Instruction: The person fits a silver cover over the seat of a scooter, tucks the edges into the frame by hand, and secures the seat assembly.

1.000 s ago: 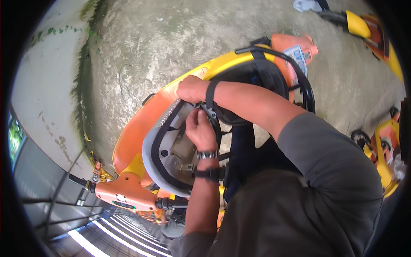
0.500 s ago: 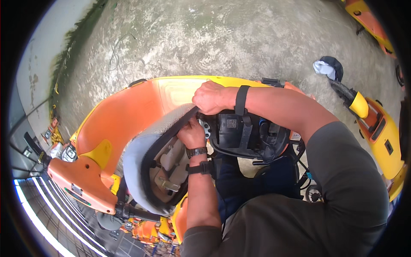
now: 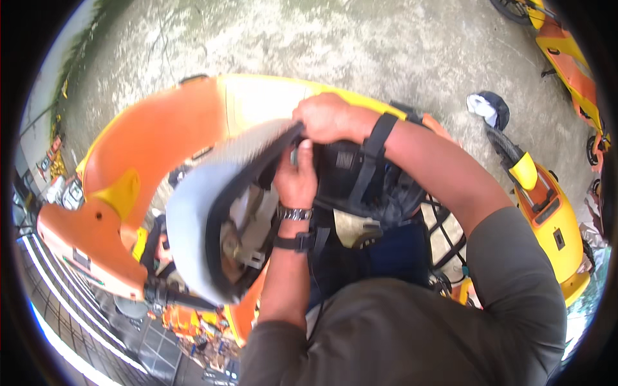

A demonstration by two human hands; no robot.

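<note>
A scooter with an orange and yellow body (image 3: 154, 122) stands before me. Its grey padded seat (image 3: 190, 209) is tipped up, its black edge and pale underside showing. My right hand (image 3: 322, 118) is closed on the seat's upper edge, near a black open compartment (image 3: 341, 174) with straps and cables inside. Just below it, my left hand (image 3: 294, 172) is closed at the underside of that edge, thumb upright; its fingertips and what they hold are partly hidden. Both wrists carry black straps, and the left also a metal watch.
The orange handlebar housing (image 3: 90, 251) is at left. At right are a yellow scooter (image 3: 547, 244), a second one (image 3: 566, 77) farther back, and a dark-and-white bundle (image 3: 489, 109) on the concrete floor (image 3: 386, 51). More orange scooter parts (image 3: 193, 318) lie behind, toward the lower left.
The view has swung, showing more of the right-hand scooters. The seat is tilted further over toward the compartment's left side, and both hands have shifted upward along its edge, still closed.
</note>
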